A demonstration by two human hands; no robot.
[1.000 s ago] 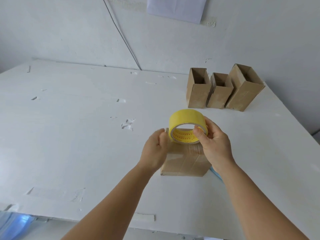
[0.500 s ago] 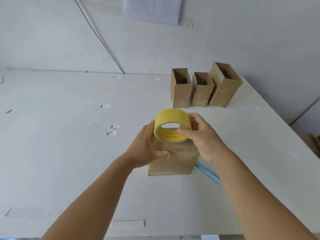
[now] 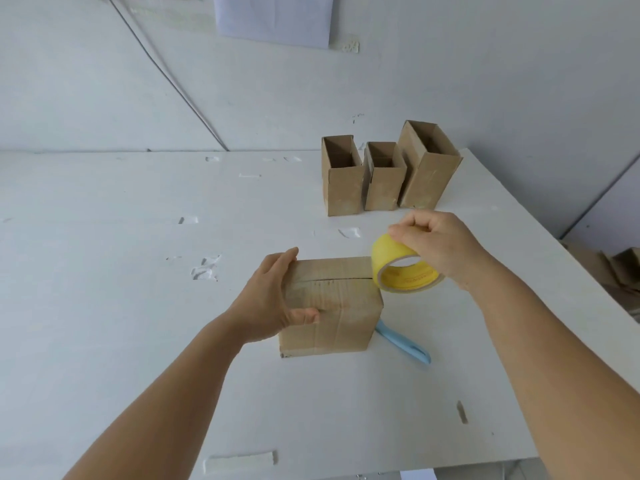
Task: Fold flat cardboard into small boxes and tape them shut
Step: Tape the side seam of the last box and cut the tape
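A closed cardboard box [image 3: 330,306] stood on a white table [image 3: 104,271], near the middle of the view, with the seam between its two top flaps running left to right. The left hand [image 3: 273,299] held the box at its left end: the fingers lay over the far top edge and the thumb pressed against the near face, so the hand gripped the box. The right hand [image 3: 436,244] gripped a yellow roll of tape [image 3: 398,271], fingers curled over the top of the roll. The roll was tilted, its open core facing the viewer and downward, and it sat at the right end of the box, touching or just beside the top right corner where the seam ended; contact could not be told for certain. A glossy band, apparently clear tape, lay along the top of the box over the seam. A light blue tool [image 3: 403,342], apparently a cutter, lay flat on the table just beside the lower right corner of the box, part of it hidden behind the box. Three open cardboard boxes [image 3: 381,181] stood upright in a row at the far right of the table, well apart from the hands, their tops open. A sheet of paper [image 3: 273,19] was fixed to the wall [image 3: 485,64] above, and a thin cable [image 3: 173,81] ran diagonally down the wall to the table's far edge. Scraps of tape [image 3: 204,268] stuck to the tabletop in several places.
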